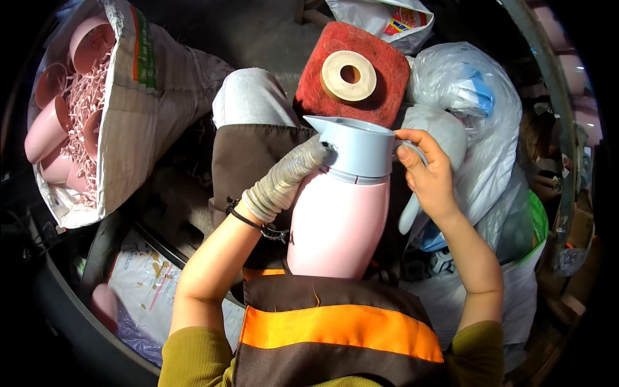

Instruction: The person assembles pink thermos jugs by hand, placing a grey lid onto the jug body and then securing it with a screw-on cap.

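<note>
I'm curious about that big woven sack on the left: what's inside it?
The sack holds pink jug bodies lying among pale shredded strips. How many lie deeper is hidden by its wall.

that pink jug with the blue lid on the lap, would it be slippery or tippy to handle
The pink jug looks smooth and glossy, so probably slick; the gloved left hand likely grips it better than bare skin. Tall and narrow, leaning on the lap, it may tip if let go. The right hand at the blue lid's handle steadies it.
</note>
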Motion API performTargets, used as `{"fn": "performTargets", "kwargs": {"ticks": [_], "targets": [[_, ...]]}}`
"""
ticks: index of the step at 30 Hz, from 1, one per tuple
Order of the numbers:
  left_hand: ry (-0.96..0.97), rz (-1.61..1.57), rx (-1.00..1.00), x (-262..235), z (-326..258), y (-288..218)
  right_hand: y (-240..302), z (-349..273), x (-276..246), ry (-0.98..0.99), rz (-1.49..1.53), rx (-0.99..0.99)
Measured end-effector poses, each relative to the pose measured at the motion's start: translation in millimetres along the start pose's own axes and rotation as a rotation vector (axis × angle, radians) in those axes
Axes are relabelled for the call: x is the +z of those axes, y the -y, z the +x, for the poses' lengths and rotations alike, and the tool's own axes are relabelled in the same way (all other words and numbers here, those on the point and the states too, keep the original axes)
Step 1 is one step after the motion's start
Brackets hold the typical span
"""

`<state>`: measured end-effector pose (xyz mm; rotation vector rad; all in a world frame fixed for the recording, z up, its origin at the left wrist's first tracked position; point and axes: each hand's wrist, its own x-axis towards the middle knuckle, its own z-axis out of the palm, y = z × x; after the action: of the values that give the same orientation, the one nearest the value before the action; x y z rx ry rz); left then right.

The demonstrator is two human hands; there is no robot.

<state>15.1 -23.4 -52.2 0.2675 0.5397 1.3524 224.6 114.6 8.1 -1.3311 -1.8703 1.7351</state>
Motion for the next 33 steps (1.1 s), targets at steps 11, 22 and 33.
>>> {"fn": "performTargets", "kwargs": {"ticks": [11, 22, 33], "targets": [[-0.071, 0.384, -0.012, 16.6, -8.1, -3.1, -16.9, -12.0, 3.8, 0.030, -0.117, -0.137], [-0.030, 0.521, -0.056, 10.8, -14.9, -4.6, -16.2, -24.1, 11.6, 0.000, -0.290, -0.332], [0.009, 0.572, -0.067, 27.5, -11.3, -8.9, 29.0, -7.8, -19.2, 0.413, -0.325, -0.474]]}}
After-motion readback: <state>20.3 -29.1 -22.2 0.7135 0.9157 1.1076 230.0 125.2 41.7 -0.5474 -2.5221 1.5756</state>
